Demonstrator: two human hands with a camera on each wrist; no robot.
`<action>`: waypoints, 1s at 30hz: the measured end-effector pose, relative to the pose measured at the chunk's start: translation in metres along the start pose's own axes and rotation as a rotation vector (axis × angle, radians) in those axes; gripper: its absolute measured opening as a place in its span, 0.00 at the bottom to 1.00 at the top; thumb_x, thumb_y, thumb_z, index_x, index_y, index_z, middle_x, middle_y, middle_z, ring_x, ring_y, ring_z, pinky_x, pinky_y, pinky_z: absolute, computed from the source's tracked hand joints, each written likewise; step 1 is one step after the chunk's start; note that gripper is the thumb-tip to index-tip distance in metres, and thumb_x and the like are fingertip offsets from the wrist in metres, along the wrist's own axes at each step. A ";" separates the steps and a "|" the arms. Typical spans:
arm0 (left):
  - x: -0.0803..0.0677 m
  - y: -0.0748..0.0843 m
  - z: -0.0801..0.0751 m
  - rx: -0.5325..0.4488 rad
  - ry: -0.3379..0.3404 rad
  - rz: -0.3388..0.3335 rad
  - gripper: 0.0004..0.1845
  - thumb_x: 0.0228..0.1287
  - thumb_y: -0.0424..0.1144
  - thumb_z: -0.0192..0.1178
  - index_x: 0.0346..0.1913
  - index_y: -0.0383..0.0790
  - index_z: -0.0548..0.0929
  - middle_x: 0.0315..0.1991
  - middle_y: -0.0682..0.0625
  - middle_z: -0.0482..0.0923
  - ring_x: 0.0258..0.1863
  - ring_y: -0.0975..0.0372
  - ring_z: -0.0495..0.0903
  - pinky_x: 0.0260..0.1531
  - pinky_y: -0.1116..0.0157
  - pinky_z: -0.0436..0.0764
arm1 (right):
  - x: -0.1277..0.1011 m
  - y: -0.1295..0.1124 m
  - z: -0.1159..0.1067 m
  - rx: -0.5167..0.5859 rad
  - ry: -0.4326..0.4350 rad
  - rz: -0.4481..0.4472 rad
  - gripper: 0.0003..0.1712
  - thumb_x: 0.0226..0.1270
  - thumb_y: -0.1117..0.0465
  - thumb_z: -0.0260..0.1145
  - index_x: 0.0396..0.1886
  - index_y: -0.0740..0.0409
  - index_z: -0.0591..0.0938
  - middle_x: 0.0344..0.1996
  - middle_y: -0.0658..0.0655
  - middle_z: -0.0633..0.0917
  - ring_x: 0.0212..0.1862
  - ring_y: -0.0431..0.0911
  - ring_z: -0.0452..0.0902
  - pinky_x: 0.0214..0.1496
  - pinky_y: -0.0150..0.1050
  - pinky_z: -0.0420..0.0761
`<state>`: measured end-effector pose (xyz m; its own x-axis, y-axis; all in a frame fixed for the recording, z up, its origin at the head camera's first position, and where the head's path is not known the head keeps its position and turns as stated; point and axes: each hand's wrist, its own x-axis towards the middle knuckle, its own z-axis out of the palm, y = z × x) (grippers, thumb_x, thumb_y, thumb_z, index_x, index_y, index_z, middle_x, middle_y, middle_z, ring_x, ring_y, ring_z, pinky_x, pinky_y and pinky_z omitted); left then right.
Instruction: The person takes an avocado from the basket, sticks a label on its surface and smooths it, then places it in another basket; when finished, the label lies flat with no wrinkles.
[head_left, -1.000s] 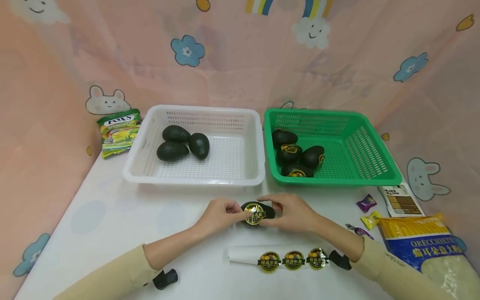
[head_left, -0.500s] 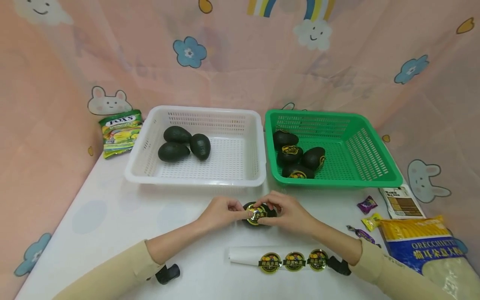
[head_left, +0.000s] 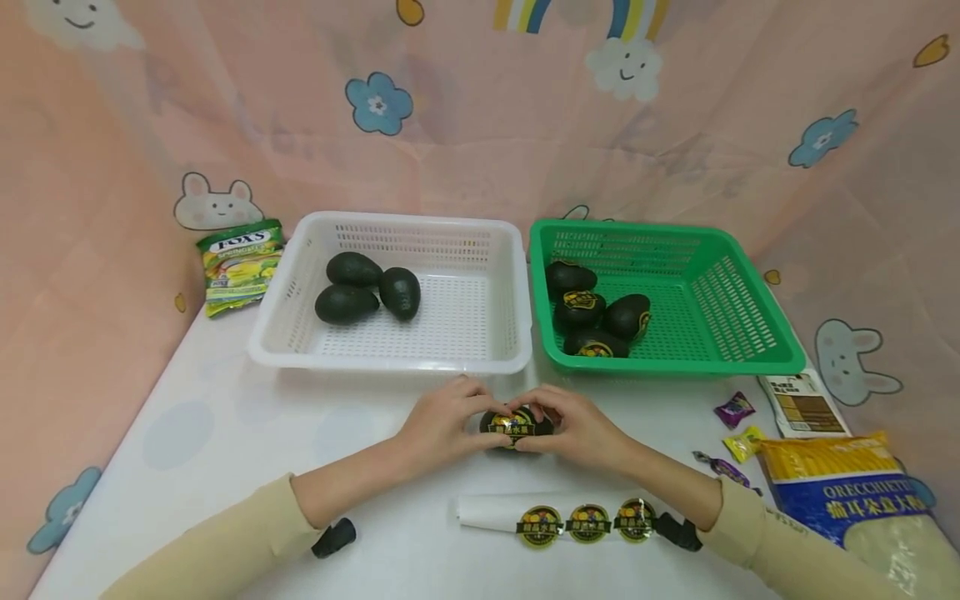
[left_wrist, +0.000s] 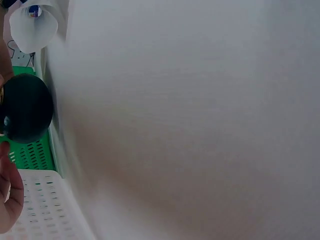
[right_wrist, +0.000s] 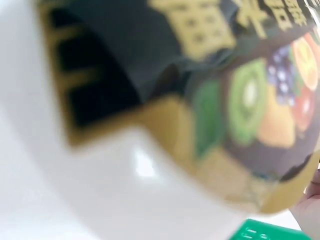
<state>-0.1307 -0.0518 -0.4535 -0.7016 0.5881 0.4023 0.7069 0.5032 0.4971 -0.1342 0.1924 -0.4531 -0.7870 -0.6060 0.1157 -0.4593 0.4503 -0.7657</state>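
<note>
In the head view, a dark avocado (head_left: 486, 423) lies on the table between both hands, a round black-and-gold label (head_left: 517, 427) on its upper face. My left hand (head_left: 444, 422) holds its left end, thumb in front and forefinger behind. From the right, my right hand (head_left: 576, 427) grips the other end, its thumb and forefinger touching the label's edge. The avocado (left_wrist: 27, 107) is also at the left edge of the left wrist view. Just in front lies a white roll (head_left: 491, 508) bearing three more labels (head_left: 588, 522). A large blurred label (right_wrist: 200, 100) fills the right wrist view.
A white basket (head_left: 390, 363) with three unlabelled avocados stands at the back left. Beside it, a green basket (head_left: 720, 365) holds several labelled ones. A pasta bag (head_left: 847, 492), wrapped candies (head_left: 733, 410) and a white-brown packet (head_left: 805, 407) lie right; a candy bag (head_left: 242, 267) lies far left.
My left hand has shifted from pinching at the label to holding the avocado's left end. My right fingers have moved left onto the label's edge. The label now sits flatter, turned toward the front.
</note>
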 end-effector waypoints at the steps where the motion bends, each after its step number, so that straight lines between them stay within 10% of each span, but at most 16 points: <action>1: 0.000 -0.001 0.000 0.008 -0.008 0.004 0.20 0.51 0.54 0.73 0.45 0.50 0.88 0.39 0.58 0.79 0.40 0.67 0.74 0.33 0.73 0.75 | 0.000 0.000 -0.001 0.012 -0.004 0.014 0.23 0.56 0.48 0.76 0.52 0.39 0.81 0.30 0.48 0.74 0.31 0.45 0.66 0.31 0.37 0.68; 11: 0.003 -0.007 0.001 -0.106 -0.057 0.058 0.19 0.51 0.50 0.74 0.45 0.47 0.88 0.46 0.56 0.83 0.47 0.65 0.80 0.46 0.69 0.79 | -0.002 0.007 -0.006 0.106 -0.046 0.195 0.19 0.63 0.51 0.71 0.53 0.46 0.80 0.31 0.51 0.74 0.31 0.42 0.67 0.30 0.32 0.68; 22: 0.007 -0.019 0.000 -0.366 -0.176 -0.020 0.13 0.60 0.42 0.69 0.47 0.45 0.89 0.48 0.54 0.83 0.49 0.66 0.78 0.47 0.68 0.78 | -0.001 0.010 -0.009 0.084 -0.091 0.158 0.26 0.58 0.50 0.75 0.56 0.46 0.80 0.34 0.51 0.75 0.33 0.45 0.68 0.33 0.33 0.69; 30: 0.006 -0.021 0.000 -0.316 -0.161 0.111 0.16 0.65 0.41 0.66 0.53 0.39 0.85 0.50 0.51 0.82 0.49 0.65 0.79 0.46 0.70 0.79 | -0.002 0.015 -0.012 0.003 -0.121 0.043 0.34 0.50 0.49 0.79 0.58 0.47 0.78 0.36 0.48 0.74 0.33 0.46 0.69 0.31 0.32 0.73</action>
<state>-0.1495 -0.0584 -0.4616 -0.5812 0.7331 0.3533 0.6974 0.2250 0.6805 -0.1444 0.2077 -0.4570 -0.7505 -0.6609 0.0057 -0.4250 0.4759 -0.7700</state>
